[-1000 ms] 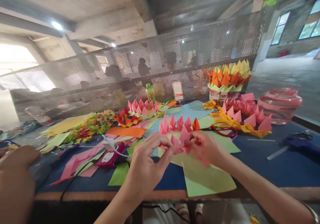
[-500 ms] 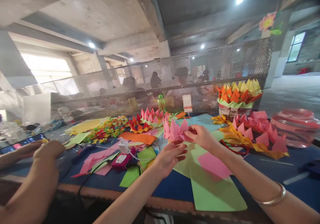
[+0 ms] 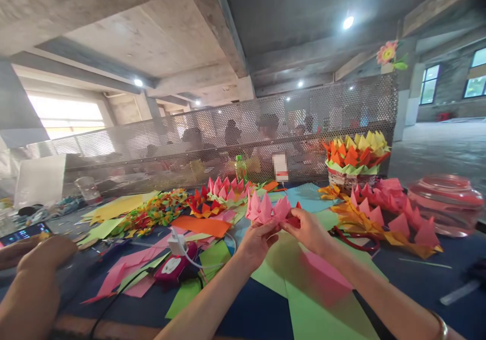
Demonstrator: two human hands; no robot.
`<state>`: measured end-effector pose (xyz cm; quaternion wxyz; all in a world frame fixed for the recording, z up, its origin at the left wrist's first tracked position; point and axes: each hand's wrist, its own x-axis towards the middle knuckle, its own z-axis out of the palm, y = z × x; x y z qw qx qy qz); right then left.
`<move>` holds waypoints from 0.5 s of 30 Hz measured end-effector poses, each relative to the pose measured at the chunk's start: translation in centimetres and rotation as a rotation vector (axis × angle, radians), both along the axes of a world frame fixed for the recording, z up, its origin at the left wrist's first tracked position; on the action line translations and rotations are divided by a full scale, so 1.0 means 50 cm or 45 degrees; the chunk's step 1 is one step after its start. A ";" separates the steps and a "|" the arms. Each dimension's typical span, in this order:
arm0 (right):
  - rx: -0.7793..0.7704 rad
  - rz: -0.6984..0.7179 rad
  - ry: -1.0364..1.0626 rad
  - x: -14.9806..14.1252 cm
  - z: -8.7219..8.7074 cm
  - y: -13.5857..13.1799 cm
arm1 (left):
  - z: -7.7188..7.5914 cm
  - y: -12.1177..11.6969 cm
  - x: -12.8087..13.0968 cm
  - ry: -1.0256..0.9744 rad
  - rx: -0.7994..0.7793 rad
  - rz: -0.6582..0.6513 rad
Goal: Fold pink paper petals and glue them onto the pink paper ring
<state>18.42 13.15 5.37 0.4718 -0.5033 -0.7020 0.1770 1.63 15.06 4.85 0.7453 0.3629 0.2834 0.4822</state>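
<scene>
A pink folded-paper piece with several upright points (image 3: 265, 208) is held up above the table between both hands. My left hand (image 3: 256, 241) grips its lower edge from the left, thumb on top and fingers beneath. From the right, my right hand (image 3: 304, 228) pinches the piece near its right end, where fingers hide part of the paper. Below the hands lie a large light-green sheet (image 3: 322, 309) and a pink sheet (image 3: 328, 279). Red-handled scissors (image 3: 359, 241) lie just beyond my right wrist.
A basket (image 3: 351, 178) topped with folded points stands back right, beside a clear jar (image 3: 444, 205). Pink and yellow pieces (image 3: 400, 221) lie in front. A magenta power block (image 3: 176, 264) with cables is left. A co-worker's hands (image 3: 41, 251) are far left.
My right hand has moved down a little to the piece's lower right, and my left thumb now presses its lower edge. The co-worker's hands have lowered slightly. The whole view has shifted.
</scene>
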 end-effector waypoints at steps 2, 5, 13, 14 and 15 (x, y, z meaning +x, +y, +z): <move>0.010 -0.009 -0.011 -0.005 -0.003 -0.001 | -0.003 0.002 -0.005 -0.015 0.000 -0.003; 0.002 0.006 -0.015 -0.014 -0.002 -0.008 | -0.006 0.002 -0.011 -0.048 0.000 -0.013; -0.032 0.062 -0.034 -0.028 0.007 -0.025 | -0.006 -0.005 -0.009 -0.069 0.008 -0.045; -0.025 0.047 -0.038 -0.029 0.007 -0.025 | -0.006 -0.005 -0.009 -0.065 0.012 -0.045; -0.017 0.033 -0.039 -0.031 0.007 -0.025 | -0.007 -0.005 -0.009 -0.063 0.018 -0.044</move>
